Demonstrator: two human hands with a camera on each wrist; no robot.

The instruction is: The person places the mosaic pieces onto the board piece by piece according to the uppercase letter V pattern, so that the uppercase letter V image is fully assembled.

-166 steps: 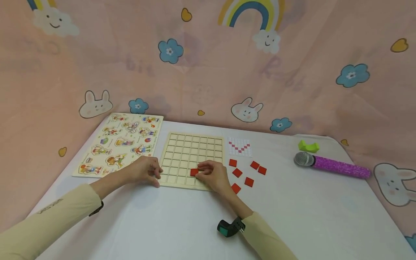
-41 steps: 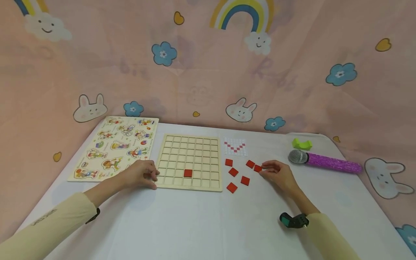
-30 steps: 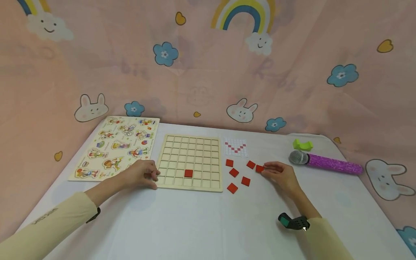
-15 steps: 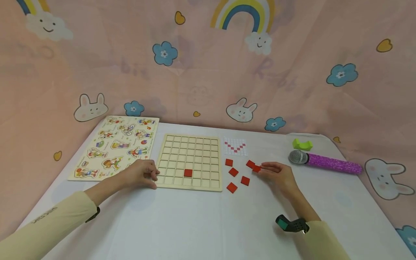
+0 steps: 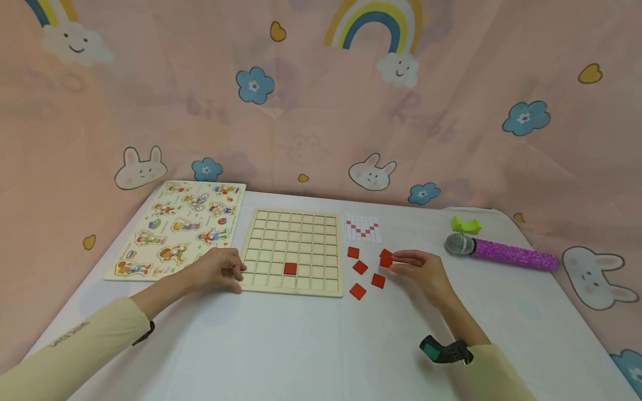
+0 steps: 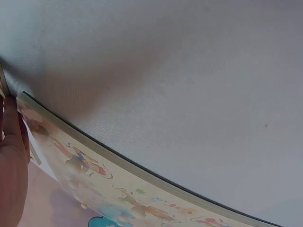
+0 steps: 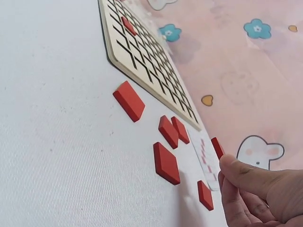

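Note:
A wooden grid board (image 5: 292,252) lies flat on the table, with one red square tile (image 5: 290,268) in a cell of its lower part. My left hand (image 5: 220,270) holds the board's left edge near the front corner, fingers curled and thumb low; the left wrist view shows only part of this hand (image 6: 13,165). Between thumb and fingers my right hand (image 5: 421,274) pinches another red tile (image 7: 217,147), raised off the cloth. Several loose red tiles (image 5: 358,291) lie between the board and that hand. Behind them rests a pattern card (image 5: 363,228) with red squares in a V.
A puzzle board (image 5: 188,223) with cartoon figures stands at the left, close beside the left hand. Far right lie a purple microphone (image 5: 516,255) and a bright green curved block (image 5: 466,224). A pink printed cloth (image 5: 311,128) hangs behind the white table.
Earlier the right hand set a red tile on the board, then reached to the rightmost loose tile. It now holds that tile, lifted and moved left. The left hand stays at the board's edge.

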